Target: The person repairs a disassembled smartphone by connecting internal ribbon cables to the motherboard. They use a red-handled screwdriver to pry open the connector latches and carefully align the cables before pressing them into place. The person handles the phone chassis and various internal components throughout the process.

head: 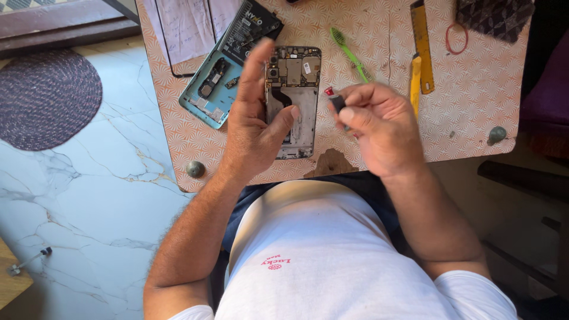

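Left hand (255, 127) grip closed around opened phone (292, 101) — right hand (373, 121) pinching small dark tool (336, 102) just beside it.

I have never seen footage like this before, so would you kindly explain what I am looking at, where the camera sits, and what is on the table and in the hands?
There is no machine here: a person works with two bare hands, and the single picture comes from a camera worn on their head, looking down past their white shirt.

The left hand holds an opened phone body against the table, its inner boards showing. The right hand grips a small dark tool with a red end beside the phone; its tip is too small to make out.

On the patterned table also lie the light blue back cover, a black battery, a green toothbrush, a yellow tool, a red rubber band and some papers.
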